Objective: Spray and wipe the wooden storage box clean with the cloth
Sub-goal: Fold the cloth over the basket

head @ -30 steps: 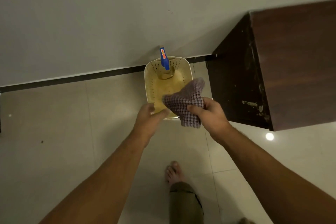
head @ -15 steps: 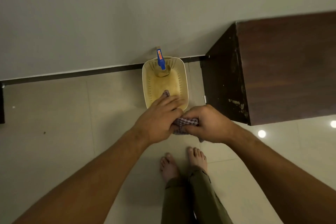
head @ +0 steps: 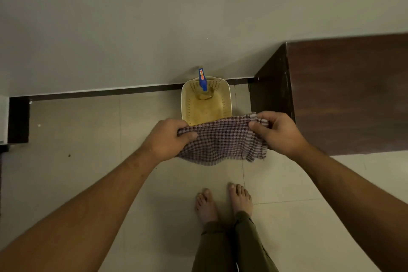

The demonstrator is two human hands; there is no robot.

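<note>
A purple-and-white checked cloth [head: 223, 141] is stretched out flat between both hands, in front of me above the floor. My left hand [head: 166, 138] pinches its left edge and my right hand [head: 277, 133] pinches its right top corner. The dark wooden storage box [head: 344, 93] stands at the right against the wall, right of my right hand. A spray bottle with a blue nozzle [head: 202, 80] stands in the far end of a cream plastic basket [head: 227, 99] on the floor by the wall; the cloth covers the basket's near end.
Pale tiled floor [head: 77, 157] spreads to the left and behind me, with a dark skirting strip along the wall. My bare feet [head: 223, 203] stand just behind the cloth. A dark object [head: 18, 119] stands at the far left edge.
The cloth came out of the basket bunched in my right hand, both hands met on it, then pulled apart, spreading it wide. The view has tilted down and back.
</note>
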